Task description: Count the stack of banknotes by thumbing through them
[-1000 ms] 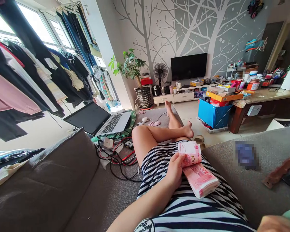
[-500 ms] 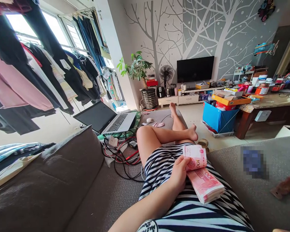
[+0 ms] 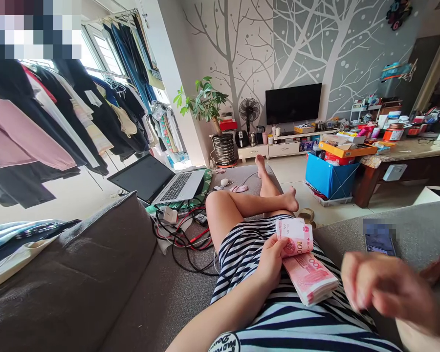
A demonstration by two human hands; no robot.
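My left hand [image 3: 272, 260] is closed on a wad of pink 100 banknotes [image 3: 308, 277] above my lap. The thumb presses on an upper part of the notes [image 3: 295, 238], which lies bent at an angle over the thicker part of the wad. Striped black-and-white clothing [image 3: 238, 244] is beneath them. To the right of the notes, apart from them, is my right hand [image 3: 385, 286]. Its fingers look bent but are smeared by motion, and nothing can be made out in them.
A phone [image 3: 380, 244], partly pixelated, and a brown object [image 3: 438, 266] lie on the grey sofa to the right. On the left are an open laptop [image 3: 179, 186] and tangled cables [image 3: 185, 252]. Farther off stand a blue bin [image 3: 328, 177] and a cluttered table [image 3: 407, 152].
My right hand has come into view from the lower right, moving toward the notes. The left hand keeps its hold. The view has shifted slightly.
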